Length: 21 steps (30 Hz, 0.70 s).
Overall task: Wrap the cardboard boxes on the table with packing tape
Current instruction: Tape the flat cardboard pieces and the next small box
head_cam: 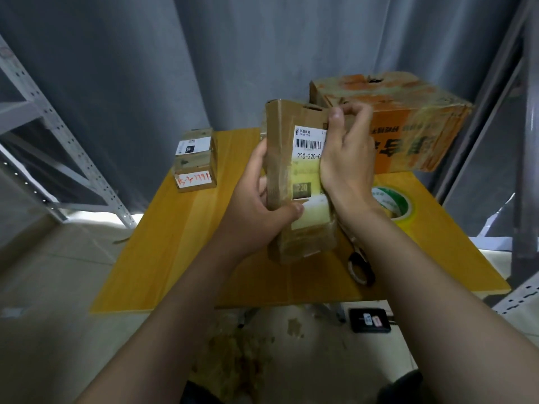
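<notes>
Box [291, 158]: upright at frame centre over the tabletop [175, 243], so we reach every side.
Left hand [253, 211]: wraps its lower left edge, steadying.
Right hand [347, 153]: fingers curled over its top right corner, we judge to turn it.

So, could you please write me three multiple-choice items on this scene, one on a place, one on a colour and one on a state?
1. Where is the tape roll?
A on the table, right of the tall box
B hanging on a hook
C inside a drawer

2. What colour is the table top?
A white
B yellow
C blue

3. How is the tall box?
A lying flat, untouched
B crushed underfoot
C upright, gripped by both hands

Answers:
1 A, the roll lies on the table beside the right forearm.
2 B, the top is plainly yellow.
3 C, the left hand and right hand grip its sides.
</notes>
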### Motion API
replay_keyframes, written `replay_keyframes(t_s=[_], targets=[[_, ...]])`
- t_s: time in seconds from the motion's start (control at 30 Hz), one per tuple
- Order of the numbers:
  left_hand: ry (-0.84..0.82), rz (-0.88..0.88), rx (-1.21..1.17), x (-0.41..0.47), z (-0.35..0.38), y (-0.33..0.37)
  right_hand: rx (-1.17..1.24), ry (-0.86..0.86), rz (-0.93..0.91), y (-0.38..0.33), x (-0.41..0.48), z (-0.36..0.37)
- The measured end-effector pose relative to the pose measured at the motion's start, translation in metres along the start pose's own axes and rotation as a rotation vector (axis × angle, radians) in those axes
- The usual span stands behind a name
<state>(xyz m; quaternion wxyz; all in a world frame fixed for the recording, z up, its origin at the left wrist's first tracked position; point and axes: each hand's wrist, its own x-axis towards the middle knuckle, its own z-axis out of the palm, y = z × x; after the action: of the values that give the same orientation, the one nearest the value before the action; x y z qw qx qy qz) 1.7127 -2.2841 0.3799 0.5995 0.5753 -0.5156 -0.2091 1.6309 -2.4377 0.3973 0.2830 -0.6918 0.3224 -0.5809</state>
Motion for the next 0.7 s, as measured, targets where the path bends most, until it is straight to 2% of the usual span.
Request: replay_keyframes(t_s=[0.2, 0.33, 0.4, 0.47, 0.53, 0.6, 0.7], targets=[[-0.015, -0.026, 0.006, 0.0, -0.01, -0.002, 0.153, 0.008, -0.076, 0.011, 0.007, -0.006], [-0.03, -0.027, -0.013, 0.002, -0.015, -0.006, 0.228, 0.008, 0.025, 0.007, 0.004, -0.007], [-0.003, -0.032, -0.011, 0.005, -0.015, -0.008, 0.286, -0.059, 0.129, 0.002, 0.005, -0.007], [0.095, -0.027, 0.012, 0.01, -0.016, -0.009, 0.329, -0.199, 0.174, -0.004, 0.005, -0.008], [0.241, -0.036, 0.062, 0.015, -0.015, -0.009, 0.35, -0.267, 0.183, -0.009, 0.006, -0.008], [0.327, -0.052, 0.165, 0.018, -0.013, -0.009, 0.349, -0.266, 0.191, -0.013, 0.005, -0.006], [0.251, -0.152, 0.385, 0.018, -0.001, -0.008, 0.258, -0.283, 0.171, -0.021, 0.0, -0.001]])
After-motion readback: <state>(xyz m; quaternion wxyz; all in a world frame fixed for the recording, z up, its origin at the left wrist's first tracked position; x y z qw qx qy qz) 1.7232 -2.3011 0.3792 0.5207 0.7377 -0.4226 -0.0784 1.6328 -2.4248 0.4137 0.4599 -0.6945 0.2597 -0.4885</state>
